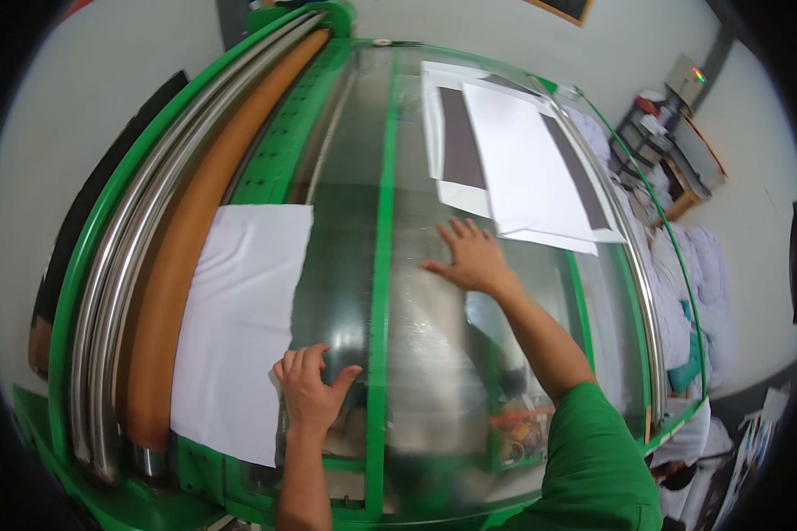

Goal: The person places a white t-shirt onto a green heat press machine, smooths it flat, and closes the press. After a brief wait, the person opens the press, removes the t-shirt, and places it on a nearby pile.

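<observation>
A white sheet [239,332], fabric by its soft creases, lies at the left of the clear-topped table [345,279], its far side against an orange-brown roller [219,192]. At that sheet's near edge is my left hand [309,388], thumb spread, fingertips touching or just over the edge. Farther right, my right hand [471,255] is spread low over the clear top with nothing in it. Just beyond its fingers lies a stack of white sheets [525,159] with dark brown panels [461,139] showing from under the top one.
Polished metal rollers [139,232] and a green frame [73,265] run along the left. A metal bar [637,285] borders the right side, with piled white cloth [697,265] beyond. Scissors [395,43] lie at the far edge. Part of another person [677,478] shows at lower right.
</observation>
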A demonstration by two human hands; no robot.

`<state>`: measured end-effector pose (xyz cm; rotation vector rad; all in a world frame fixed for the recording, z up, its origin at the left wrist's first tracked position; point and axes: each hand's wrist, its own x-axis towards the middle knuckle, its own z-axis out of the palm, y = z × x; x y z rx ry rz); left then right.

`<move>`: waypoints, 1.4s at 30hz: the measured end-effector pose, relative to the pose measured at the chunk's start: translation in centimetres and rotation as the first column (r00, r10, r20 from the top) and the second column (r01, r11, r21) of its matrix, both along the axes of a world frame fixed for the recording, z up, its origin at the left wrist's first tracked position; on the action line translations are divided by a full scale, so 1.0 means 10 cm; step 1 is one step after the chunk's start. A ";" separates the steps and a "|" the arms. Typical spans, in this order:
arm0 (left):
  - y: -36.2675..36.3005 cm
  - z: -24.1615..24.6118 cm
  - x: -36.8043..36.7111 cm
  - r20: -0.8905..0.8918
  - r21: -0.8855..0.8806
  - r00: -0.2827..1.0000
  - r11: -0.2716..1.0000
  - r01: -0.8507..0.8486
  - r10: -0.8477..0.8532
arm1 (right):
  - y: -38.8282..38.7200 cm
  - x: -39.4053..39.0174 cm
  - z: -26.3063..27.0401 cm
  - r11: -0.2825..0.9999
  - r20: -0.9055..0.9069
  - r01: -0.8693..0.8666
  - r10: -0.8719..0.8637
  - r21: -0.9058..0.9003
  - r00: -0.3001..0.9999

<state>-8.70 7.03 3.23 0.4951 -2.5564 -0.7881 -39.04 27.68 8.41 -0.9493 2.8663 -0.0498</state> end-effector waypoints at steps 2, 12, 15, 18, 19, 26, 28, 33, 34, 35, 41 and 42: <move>0.07 -0.03 -0.02 0.026 0.017 0.999 0.999 0.029 -0.030 | 0.61 -0.21 -0.03 0.986 -0.024 0.164 -0.165 -0.036 0.986; 0.21 -0.02 -0.09 0.176 -0.271 0.984 0.962 0.034 0.015 | 1.90 -1.01 -0.38 0.932 -0.113 0.306 -0.331 -0.194 0.937; 0.18 -0.05 -0.13 0.186 -0.288 0.982 0.957 0.021 0.034 | 1.90 -1.18 -0.44 0.925 -0.050 0.346 -0.358 -0.158 0.932; 0.12 -0.02 -0.21 0.326 -0.277 0.941 0.961 0.001 0.093 | 1.90 -1.16 -0.48 0.919 0.007 0.362 -0.366 -0.153 0.931; 0.11 -0.01 -0.23 0.273 -0.278 0.960 0.960 0.022 0.057 | 1.92 -1.10 -0.48 0.924 0.008 0.358 -0.360 -0.132 0.933; 0.17 0.03 -0.19 0.336 -0.258 0.935 0.966 -0.025 0.114 | 2.23 0.21 -0.23 0.958 -0.001 0.250 -0.252 -0.137 0.968; 0.20 0.01 -0.16 0.334 -0.257 0.935 0.966 -0.036 0.123 | 2.40 0.78 -0.17 0.965 0.005 0.223 -0.224 -0.140 0.975; 0.18 -0.05 -0.17 0.330 -0.284 0.929 0.956 -0.068 0.164 | 2.86 1.95 0.03 0.997 0.111 0.047 -0.039 -0.063 0.993; 0.17 -0.06 -0.17 0.329 -0.314 0.928 0.947 -0.066 0.174 | 2.91 2.08 0.07 0.999 0.157 0.012 -0.004 -0.049 0.988; 0.17 -0.06 -0.15 0.316 -0.344 0.934 0.938 -0.049 0.165 | 2.97 2.15 0.11 0.998 0.204 -0.004 0.018 -0.069 0.979; 0.53 -0.11 -0.07 0.189 -0.375 0.952 0.914 -0.157 0.241 | 3.29 2.11 0.16 0.989 0.132 0.034 -0.015 -0.143 0.991; 0.71 -0.15 -0.05 0.135 -0.306 0.950 0.924 -0.231 0.282 | 3.36 2.10 0.12 0.992 0.175 0.050 -0.029 -0.120 0.984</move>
